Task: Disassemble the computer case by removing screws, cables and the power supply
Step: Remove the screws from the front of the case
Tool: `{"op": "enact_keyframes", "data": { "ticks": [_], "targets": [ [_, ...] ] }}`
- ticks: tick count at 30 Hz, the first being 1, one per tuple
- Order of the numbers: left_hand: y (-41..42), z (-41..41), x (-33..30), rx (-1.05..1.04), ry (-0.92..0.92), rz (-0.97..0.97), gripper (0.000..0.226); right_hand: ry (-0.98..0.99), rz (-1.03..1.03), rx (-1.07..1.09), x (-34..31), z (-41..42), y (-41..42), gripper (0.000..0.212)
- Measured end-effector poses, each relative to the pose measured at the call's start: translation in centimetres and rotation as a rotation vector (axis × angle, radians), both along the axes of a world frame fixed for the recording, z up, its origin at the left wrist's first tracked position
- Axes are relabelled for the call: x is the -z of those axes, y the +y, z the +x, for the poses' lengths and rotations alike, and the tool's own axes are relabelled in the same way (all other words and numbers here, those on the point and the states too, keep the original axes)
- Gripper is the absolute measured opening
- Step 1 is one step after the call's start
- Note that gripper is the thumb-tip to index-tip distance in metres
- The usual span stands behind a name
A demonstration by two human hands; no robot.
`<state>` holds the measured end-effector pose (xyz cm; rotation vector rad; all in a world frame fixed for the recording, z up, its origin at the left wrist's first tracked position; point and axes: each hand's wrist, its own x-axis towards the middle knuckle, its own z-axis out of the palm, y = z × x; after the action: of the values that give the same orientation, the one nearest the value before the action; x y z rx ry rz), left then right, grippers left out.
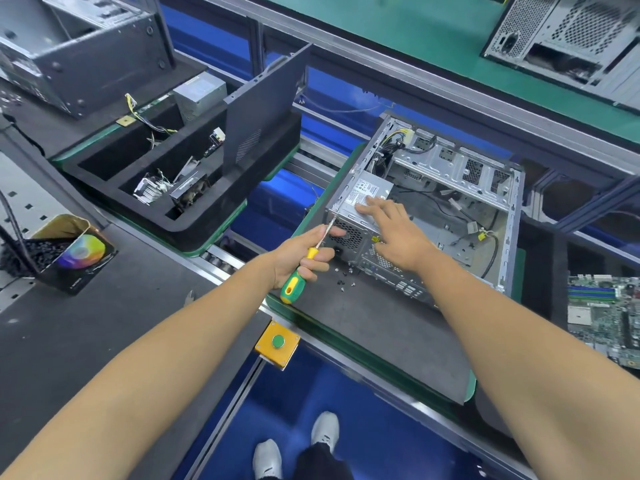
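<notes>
Your left hand (300, 255) has its grip closed round the green-and-yellow screwdriver (304, 263), the tip at the near-left corner of the computer case (450, 209). Your right hand (394, 230) lies flat, fingers straight, on the power supply (363, 194) inside that case, which sits open on the counter (374, 327). Loose screws (344, 277) lie just beside it.
</notes>
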<state>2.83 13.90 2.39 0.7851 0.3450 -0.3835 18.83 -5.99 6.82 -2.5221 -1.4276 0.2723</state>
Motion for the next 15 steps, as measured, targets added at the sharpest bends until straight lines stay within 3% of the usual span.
{"op": "enact_keyframes", "data": {
  "ticks": [2,8,11,13,15],
  "targets": [
    [-0.4,0.2,0.1,-0.005,0.030,0.094,0.051,0.010,0.012,-0.011,0.1,0.1,0.0,0.086],
    [-1.9,0.9,-1.5,0.002,0.015,0.414,0.046,-0.162,0.033,0.068,0.1,-1.0,-0.6,0.082],
    [-2.4,0.9,-2.2,0.002,0.045,0.408,0.037,-0.267,0.291,0.073,1.0,-4.5,-1.3,0.063],
    [-2.5,1.0,-2.4,-0.007,0.051,0.399,0.035,-0.199,0.483,0.101,2.4,-8.1,-1.0,0.049],
    [-2.5,1.1,-2.6,0.015,0.033,0.413,0.037,0.108,0.552,0.245,4.0,-12.1,-0.2,0.035]
  ]
}}
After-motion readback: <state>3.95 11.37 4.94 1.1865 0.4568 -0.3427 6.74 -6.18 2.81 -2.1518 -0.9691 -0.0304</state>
